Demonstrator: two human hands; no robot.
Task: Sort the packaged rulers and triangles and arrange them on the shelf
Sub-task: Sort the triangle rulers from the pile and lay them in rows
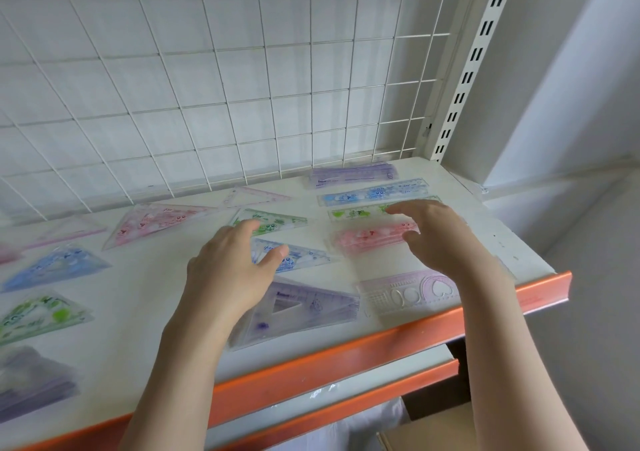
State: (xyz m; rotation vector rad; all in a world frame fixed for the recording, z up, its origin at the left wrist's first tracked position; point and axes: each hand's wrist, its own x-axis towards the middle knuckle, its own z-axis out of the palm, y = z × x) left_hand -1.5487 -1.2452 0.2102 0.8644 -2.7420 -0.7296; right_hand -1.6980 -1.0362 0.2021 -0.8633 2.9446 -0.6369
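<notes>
We hover both hands over the white shelf, our left hand and right hand with fingers loosely spread, gripping nothing. Beneath the right lies a pink packaged ruler; beneath the left, a blue triangle.

Glossy clear plastic packets on matt shelf.

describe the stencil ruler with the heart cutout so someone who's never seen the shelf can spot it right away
Start at the shelf's orange front edge and follow it to the right end. Just behind that edge, right of the purple triangle pack and partly under the right forearm, lies the stencil ruler. Unlike the plain pink ruler pack behind it, it is pale pink with oval and heart cutouts.
</notes>
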